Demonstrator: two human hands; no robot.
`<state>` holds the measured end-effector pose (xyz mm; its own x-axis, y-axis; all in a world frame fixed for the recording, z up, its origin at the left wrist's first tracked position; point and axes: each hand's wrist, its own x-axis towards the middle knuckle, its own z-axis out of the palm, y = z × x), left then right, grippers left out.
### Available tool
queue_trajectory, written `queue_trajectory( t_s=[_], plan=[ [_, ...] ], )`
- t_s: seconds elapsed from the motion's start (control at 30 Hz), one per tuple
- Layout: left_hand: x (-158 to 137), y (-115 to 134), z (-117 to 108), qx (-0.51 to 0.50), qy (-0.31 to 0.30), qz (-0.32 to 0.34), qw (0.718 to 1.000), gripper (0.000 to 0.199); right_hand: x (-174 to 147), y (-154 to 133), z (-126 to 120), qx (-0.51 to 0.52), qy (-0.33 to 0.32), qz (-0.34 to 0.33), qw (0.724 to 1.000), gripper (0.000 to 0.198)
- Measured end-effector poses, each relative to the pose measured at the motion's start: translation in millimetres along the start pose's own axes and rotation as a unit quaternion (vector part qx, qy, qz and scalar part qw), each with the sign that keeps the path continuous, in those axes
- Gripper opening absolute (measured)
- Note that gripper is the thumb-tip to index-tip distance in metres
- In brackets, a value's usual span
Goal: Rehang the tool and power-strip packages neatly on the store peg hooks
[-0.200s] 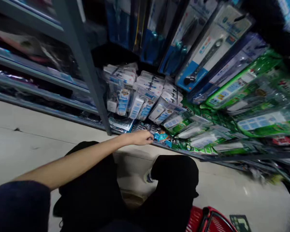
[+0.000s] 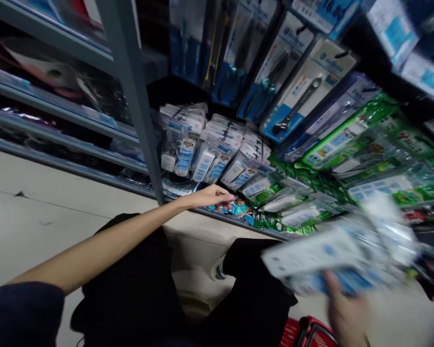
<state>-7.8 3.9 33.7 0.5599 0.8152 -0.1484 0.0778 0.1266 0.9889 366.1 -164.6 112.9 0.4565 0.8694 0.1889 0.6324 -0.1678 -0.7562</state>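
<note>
Since a moment ago: right hand [image 2: 343,311] newly up into view at bottom right, fingers closed around a stack of blurred white-and-blue blister packs [image 2: 332,258], held flat and clear of the shelf, probably to keep them together while the other arm works. Left hand [image 2: 211,196] shifted slightly up and leftward along the lowest shelf's front edge [image 2: 217,215].

Nearest: rim of a red plastic shopping basket [image 2: 304,332] at bottom edge, beside the knees; contents hidden.

Left hand stretched forward, fingers loosely curled, tips resting on or just beside small teal-and-orange packets [image 2: 238,209] at the shelf's front edge; grip on anything not discernible.

Behind that, white-and-blue carded packs of small plugs [image 2: 210,149] stood upright in rows, faces outward. Toward the shelf's right end, green-and-clear packs [image 2: 350,159] leaned overlapping.

Farthest: blue-backed hanging cards holding hand tools, one an adjustable wrench [image 2: 298,103], above the rows. Grey metal upright [image 2: 137,111] dividing this bay from the next.
</note>
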Motion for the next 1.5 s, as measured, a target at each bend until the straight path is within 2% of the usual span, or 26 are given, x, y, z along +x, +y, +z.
queue_trajectory(
  t_s=[0.03,0.07,0.1,0.2,0.27,0.33,0.4,0.5,0.57,0.7,0.87,0.97,1.17,1.5],
  plan=[
    [-3.1,2.1,-2.8,-0.041,0.017,-0.006,0.999,0.066,5.2,-6.0,32.1,0.037,-0.052,0.019,0.998,0.066],
    [-6.7,2.7,-5.7,-0.076,0.029,-0.01,0.997,0.072,10.9,-12.8,68.3,0.086,-0.137,0.03,0.986,0.062],
    [-10.5,2.0,-8.7,-0.1,0.036,-0.013,0.994,0.076,16.6,-20.1,105.6,0.145,-0.217,0.027,0.965,0.056],
    [-21.5,-6.7,-18.5,-0.092,0.086,-0.004,0.992,0.074,30.3,-41.1,200.4,0.253,-0.345,0.02,0.904,0.052],
    [-27.8,-15.2,-26.6,-0.061,0.147,-0.006,0.987,0.07,37.2,-50.1,237.9,0.268,-0.405,0.011,0.874,0.053],
    [-33.2,-23.3,-35.3,-0.054,0.18,-0.025,0.982,0.066,43.6,-52.6,257.4,0.259,-0.459,-0.01,0.85,0.053],
    [-37.8,-29.7,-42.7,-0.061,0.16,-0.051,0.984,0.065,49.2,-50.7,266.4,0.241,-0.498,-0.037,0.833,0.053],
    [-42.2,-35.8,-50.6,-0.06,0.123,-0.066,0.988,0.062,55.5,-46.6,274.6,0.23,-0.569,-0.094,0.784,0.049],
    [-43.0,-38.6,-55.0,-0.048,0.113,-0.072,0.99,0.058,59.7,-45.7,281.4,0.239,-0.589,-0.106,0.765,0.053],
    [-43.3,-44.4,-61.5,-0.026,0.09,-0.101,0.99,0.052,68.8,-47.6,296.6,0.28,-0.518,-0.033,0.808,0.061],
    [-48.0,-51.7,-60.5,-0.023,0.075,-0.106,0.991,0.052,78.4,-51.6,301.0,0.382,-0.431,0.098,0.812,0.05],
    [-50.1,-52.8,-58.2,-0.018,0.075,-0.112,0.991,0.055,83.2,-53.6,296.5,0.39,-0.379,0.071,0.836,0.04],
    [-48.1,-47.4,-57.8,-0.006,0.077,-0.102,0.992,0.058,83.8,-60.6,284.6,0.366,-0.319,-0.014,0.874,0.038],
    [-46.0,-39.7,-54.0,0.017,0.077,-0.101,0.992,0.059,80.9,-58.8,278.9,0.347,-0.298,-0.001,0.889,0.039]
  ],
)
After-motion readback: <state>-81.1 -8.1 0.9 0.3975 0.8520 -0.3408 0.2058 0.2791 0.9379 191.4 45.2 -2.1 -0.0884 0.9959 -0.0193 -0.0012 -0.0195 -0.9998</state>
